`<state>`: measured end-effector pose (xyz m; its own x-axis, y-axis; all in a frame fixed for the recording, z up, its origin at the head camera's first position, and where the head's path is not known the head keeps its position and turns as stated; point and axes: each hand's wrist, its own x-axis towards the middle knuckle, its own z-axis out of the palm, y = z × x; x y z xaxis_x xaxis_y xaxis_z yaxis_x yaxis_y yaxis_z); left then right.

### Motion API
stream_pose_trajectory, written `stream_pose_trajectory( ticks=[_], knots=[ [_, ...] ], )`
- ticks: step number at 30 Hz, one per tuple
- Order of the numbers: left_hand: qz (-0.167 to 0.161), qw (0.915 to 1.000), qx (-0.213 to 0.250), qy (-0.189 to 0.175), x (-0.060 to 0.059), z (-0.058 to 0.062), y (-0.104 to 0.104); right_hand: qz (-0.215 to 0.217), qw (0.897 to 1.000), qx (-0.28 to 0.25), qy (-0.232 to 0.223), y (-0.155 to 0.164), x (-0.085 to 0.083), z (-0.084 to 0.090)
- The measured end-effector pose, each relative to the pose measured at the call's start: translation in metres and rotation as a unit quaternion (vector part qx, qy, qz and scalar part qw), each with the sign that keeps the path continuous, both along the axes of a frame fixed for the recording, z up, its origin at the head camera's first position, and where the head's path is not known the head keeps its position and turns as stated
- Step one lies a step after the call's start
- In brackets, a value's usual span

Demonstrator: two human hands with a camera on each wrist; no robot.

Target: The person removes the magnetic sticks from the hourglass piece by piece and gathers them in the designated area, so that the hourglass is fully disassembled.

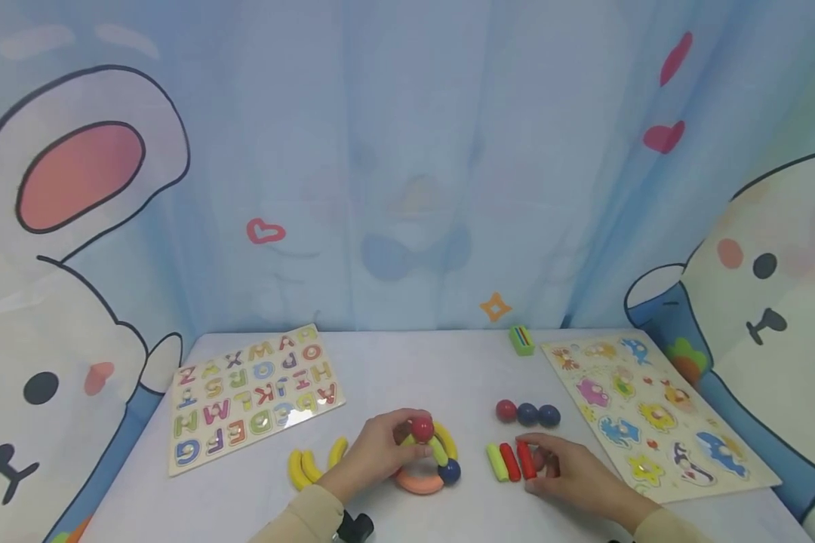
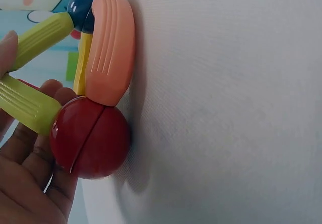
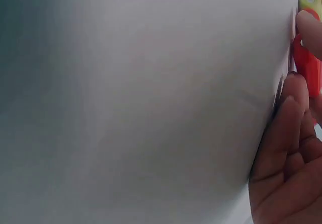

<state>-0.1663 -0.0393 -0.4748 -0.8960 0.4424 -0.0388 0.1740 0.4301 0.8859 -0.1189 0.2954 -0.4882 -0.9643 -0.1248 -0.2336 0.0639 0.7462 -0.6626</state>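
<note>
My left hand grips a small built toy on the white table. The toy joins a red ball, a blue ball, yellow curved bars and a salmon curved bar. In the left wrist view the red ball rests against my fingers, with the salmon bar and yellow-green bars attached. My right hand pinches a red rod, which lies beside another red rod and a green rod. The right wrist view shows that red rod between my fingers.
One red ball and two blue balls sit behind the rods. Loose yellow curved bars lie left of the toy. An alphabet puzzle board lies far left, an animal puzzle board right, and a green block at the back.
</note>
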Motion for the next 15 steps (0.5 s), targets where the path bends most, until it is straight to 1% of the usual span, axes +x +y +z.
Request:
stream_pose_trajectory(
  ticks=[3, 7, 12, 15],
  knots=[
    [-0.003, 1.0, 0.001, -0.006, 0.0002, 0.0008, 0.0006, 0.002, 1.0, 0.002, -0.005, -0.0031, -0.0014, -0.0002],
    [-0.003, 0.9998, 0.013, -0.016, -0.0001, 0.0012, 0.0006, 0.015, 1.0, 0.008, 0.002, -0.0048, -0.0032, -0.0001],
    [-0.009, 0.9987, 0.035, -0.036, -0.0007, -0.0002, 0.0031, 0.008, 1.0, 0.005, 0.002, -0.0047, -0.0049, -0.0021],
    [-0.007, 0.9985, 0.035, -0.04, -0.0002, -0.0014, 0.0047, 0.01, 1.0, 0.001, 0.001, -0.003, -0.0043, -0.0036]
  ],
)
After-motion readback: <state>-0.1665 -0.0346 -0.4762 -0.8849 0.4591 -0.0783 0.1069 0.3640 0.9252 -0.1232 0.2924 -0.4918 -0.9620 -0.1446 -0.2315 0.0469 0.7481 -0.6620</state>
